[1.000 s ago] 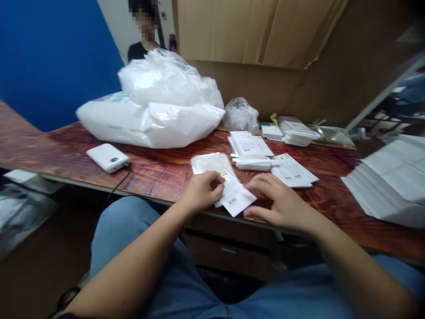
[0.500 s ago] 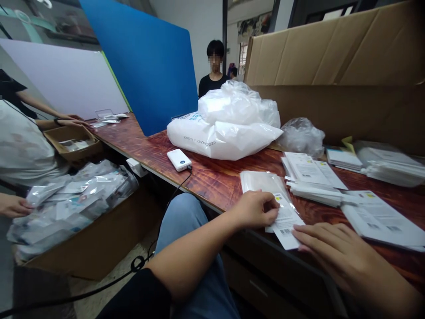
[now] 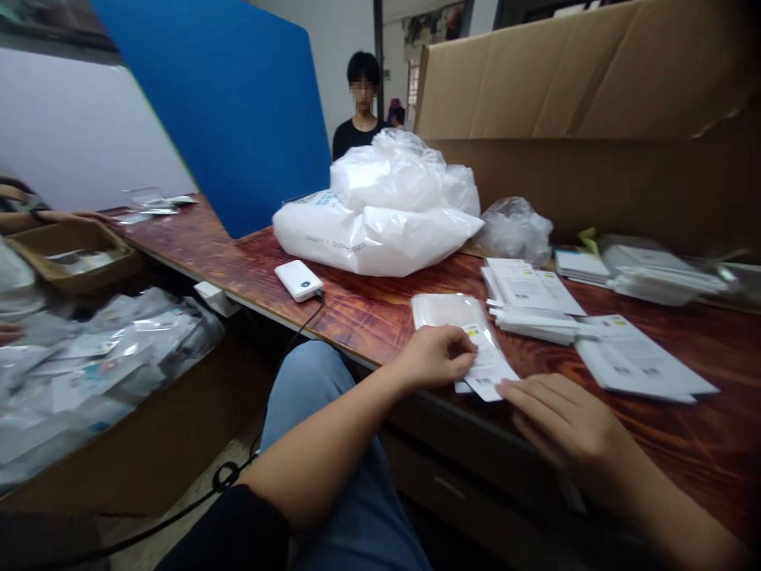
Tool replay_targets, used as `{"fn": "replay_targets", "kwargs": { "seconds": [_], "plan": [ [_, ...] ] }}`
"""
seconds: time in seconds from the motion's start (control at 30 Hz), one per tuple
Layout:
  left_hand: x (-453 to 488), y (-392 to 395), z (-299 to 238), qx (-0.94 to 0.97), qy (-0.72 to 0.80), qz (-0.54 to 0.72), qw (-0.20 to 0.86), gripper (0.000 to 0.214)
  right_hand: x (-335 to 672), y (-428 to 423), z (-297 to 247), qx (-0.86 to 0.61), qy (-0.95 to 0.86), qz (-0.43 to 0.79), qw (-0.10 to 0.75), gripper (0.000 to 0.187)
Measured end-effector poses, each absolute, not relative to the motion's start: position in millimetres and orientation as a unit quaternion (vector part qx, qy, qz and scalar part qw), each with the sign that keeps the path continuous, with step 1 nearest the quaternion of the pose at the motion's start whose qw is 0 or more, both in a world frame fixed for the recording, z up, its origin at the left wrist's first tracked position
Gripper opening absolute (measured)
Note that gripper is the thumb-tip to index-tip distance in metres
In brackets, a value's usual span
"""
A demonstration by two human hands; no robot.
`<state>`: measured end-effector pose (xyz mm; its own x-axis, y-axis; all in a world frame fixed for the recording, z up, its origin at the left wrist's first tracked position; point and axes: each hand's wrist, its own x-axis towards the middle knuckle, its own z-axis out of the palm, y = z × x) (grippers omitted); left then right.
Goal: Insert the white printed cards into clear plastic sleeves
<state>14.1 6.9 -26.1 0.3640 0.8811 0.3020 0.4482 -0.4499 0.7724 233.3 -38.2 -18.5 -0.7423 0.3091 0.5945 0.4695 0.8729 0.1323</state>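
Lying at the near edge of the table [image 3: 369, 321]: one printed card [image 3: 488, 373], its upper part over clear sleeves [image 3: 443, 307]. Bare wood grain runs from the sleeves leftward to a white power bank [image 3: 299, 281], and again right of the right hand [image 3: 567, 420]. Card stacks [image 3: 529, 287] sit farther in from the near edge. Left hand [image 3: 433, 357]: thumb and curled fingers drawn together on the card. Right hand: fingers extended, tips at the card's lower corner; cannot tell whether they grip.

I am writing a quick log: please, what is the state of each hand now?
Left hand: closed on the white printed card.
Right hand: fingertips at the card's near end; a closed grip cannot be told.
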Motion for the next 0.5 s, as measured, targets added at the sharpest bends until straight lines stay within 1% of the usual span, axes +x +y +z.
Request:
{"fn": "replay_targets", "kwargs": {
  "seconds": [0.13, 0.33, 0.5],
  "plan": [
    [21.1, 2.4, -26.0, 0.76, 0.408, 0.385, 0.328, 0.011, 232.5, -35.3, -16.0, -0.215, -0.924, -0.162, 0.272, 0.032],
    [30.8, -9.2, -18.2, 0.78, 0.406, 0.375, 0.294, 0.008, 233.2, -36.6, -19.8, -0.24, -0.923, -0.18, 0.241, 0.026],
    [32.6, -11.0, -16.1, 0.779, 0.413, 0.375, 0.288, 0.008, 229.2, -37.9, -18.1, -0.256, -0.912, -0.213, 0.24, 0.023]
  ]
}}
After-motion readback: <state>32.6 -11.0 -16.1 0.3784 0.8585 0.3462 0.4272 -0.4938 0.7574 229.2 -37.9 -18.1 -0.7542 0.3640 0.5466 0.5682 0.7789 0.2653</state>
